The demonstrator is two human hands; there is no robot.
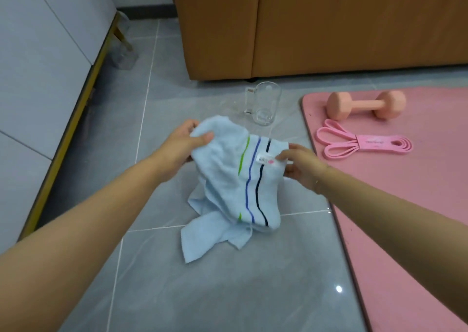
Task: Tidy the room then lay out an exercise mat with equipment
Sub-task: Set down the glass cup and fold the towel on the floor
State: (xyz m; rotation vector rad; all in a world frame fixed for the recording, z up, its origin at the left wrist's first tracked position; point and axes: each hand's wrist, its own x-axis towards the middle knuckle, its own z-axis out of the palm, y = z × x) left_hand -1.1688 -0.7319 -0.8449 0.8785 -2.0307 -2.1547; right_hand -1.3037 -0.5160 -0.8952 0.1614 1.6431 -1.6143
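Observation:
A light blue towel (225, 184) with green, blue and dark stripes hangs crumpled above the grey tiled floor, its lower end trailing on the tiles. My left hand (181, 145) grips its upper left corner, thumb on top. My right hand (302, 165) pinches its right edge near a small white label. To the right lies a pink exercise mat (405, 205). On the mat's far end rest a pink dumbbell (366, 104) and a folded pink resistance band (362, 143).
A clear glass mug (264, 106) stands on the floor just beyond the towel, beside the mat's corner. A brown sofa (316, 27) runs along the back. A white cabinet (38, 65) with a gold base strip lines the left side.

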